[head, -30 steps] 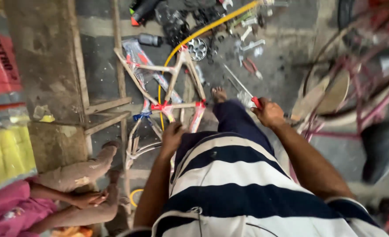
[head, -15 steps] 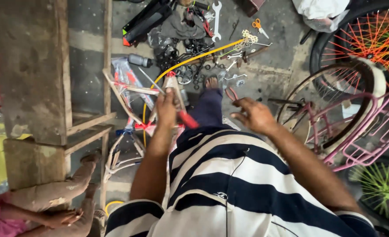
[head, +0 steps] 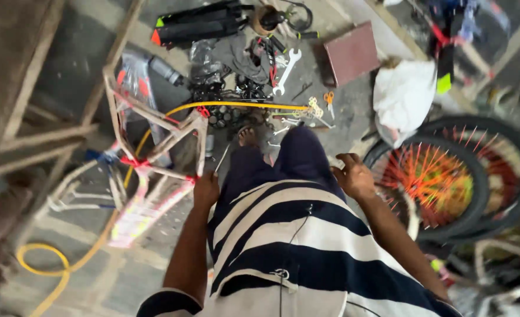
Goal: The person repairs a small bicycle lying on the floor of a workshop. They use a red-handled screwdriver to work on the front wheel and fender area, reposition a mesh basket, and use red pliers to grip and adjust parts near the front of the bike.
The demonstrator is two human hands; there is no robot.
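My left hand (head: 206,189) is closed around a screwdriver whose thin metal shaft (head: 221,159) points away from me. The hand sits right beside the near end of a pale pink wrapped bicycle frame (head: 154,170) lying on the floor. My right hand (head: 354,176) hovers with its fingers spread and holds nothing, close to a black tyre wheel with orange spokes (head: 430,182). My bare foot (head: 247,137) shows beyond my dark trouser legs and striped shirt.
A yellow hose (head: 236,104) runs across the floor to a coil at lower left (head: 37,258). Beyond my foot lie a silver spanner (head: 286,70), orange scissors (head: 328,97), small parts, a brown board (head: 351,53), a white bag (head: 404,97) and black mudguards (head: 201,26). Wooden framing (head: 37,135) stands left.
My left hand has dropped from chest height down beside the frame, still gripping the tool. My right hand moved out to the right and spread open. The view swung rightwards.
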